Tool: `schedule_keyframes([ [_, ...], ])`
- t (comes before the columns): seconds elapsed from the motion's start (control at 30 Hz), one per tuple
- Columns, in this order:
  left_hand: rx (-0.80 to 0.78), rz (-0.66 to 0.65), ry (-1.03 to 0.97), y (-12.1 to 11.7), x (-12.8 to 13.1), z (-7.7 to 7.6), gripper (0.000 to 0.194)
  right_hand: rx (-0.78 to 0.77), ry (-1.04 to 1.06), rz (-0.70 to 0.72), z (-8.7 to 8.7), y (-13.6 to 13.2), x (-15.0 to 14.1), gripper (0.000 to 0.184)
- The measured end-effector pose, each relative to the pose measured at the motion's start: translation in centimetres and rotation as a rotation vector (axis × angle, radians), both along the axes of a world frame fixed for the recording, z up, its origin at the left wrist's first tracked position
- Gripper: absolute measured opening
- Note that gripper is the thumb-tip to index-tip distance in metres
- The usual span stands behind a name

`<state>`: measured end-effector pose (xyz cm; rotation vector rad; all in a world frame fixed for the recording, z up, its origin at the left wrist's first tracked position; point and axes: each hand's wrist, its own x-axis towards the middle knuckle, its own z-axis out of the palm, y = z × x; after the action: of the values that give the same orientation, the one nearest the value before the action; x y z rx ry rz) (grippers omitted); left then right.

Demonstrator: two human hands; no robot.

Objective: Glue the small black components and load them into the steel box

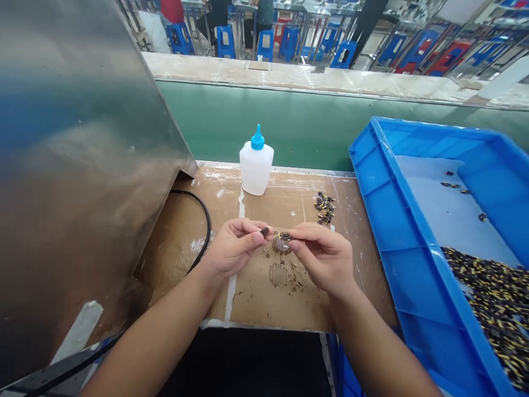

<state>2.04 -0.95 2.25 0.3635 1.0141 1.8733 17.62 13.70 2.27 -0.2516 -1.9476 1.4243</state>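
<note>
Your left hand [233, 245] pinches a dark piece [264, 231], your right hand [328, 256] a black-and-yellow part [284, 236], between the fingers [255, 239]; both likely light, stiff, best gripped mid-body.

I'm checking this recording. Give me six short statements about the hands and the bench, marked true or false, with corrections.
1. The left hand holds a small dark piece. True.
2. The right hand is empty. False: it holds a small dark-and-yellow piece between thumb and fingers.
3. The white bottle stands upright. True.
4. The bottle's cap is red. False: it is blue.
5. The large blue bin is to the left of both hands. False: it is to their right.
6. A small pile of dark-and-yellow pieces lies on the brown work surface, beyond the right hand. True.
</note>
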Motion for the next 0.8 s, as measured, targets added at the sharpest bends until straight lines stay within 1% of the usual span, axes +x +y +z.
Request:
schedule_keyframes([
  [0.03,-0.001,-0.005,0.003,0.1,0.1,0.0,0.036,0.037,0.029,0.017,-0.1,-0.2,0.0,0.009],
  [0.13,0.024,-0.017,0.023,0.3,0.2,-0.2,0.032,0.173,0.081,0.036,-0.4,-0.5,0.0,0.021],
  [0.2,0.045,-0.021,0.035,0.4,0.3,-0.3,0.029,0.255,0.082,0.036,-0.4,-0.5,0.0,0.023],
  [0.27,0.06,-0.027,0.045,0.4,0.3,-0.5,0.026,0.298,0.093,0.039,-0.5,-0.4,-0.1,0.023],
  [0.4,0.113,-0.051,0.065,0.3,0.1,-0.8,0.021,0.303,0.167,0.045,-0.6,-0.3,-0.3,0.031],
  [0.47,0.132,-0.059,0.068,0.3,0.1,-0.9,0.018,0.296,0.167,0.058,-0.6,-0.3,-0.4,0.034],
  [0.6,0.14,-0.055,0.072,0.3,0.1,-0.9,0.017,0.299,0.157,0.073,-0.6,-0.3,-0.4,0.033],
  [0.8,0.128,-0.051,0.092,0.3,0.0,-1.3,0.016,0.308,0.149,0.058,-0.6,-0.3,-0.5,0.033],
])
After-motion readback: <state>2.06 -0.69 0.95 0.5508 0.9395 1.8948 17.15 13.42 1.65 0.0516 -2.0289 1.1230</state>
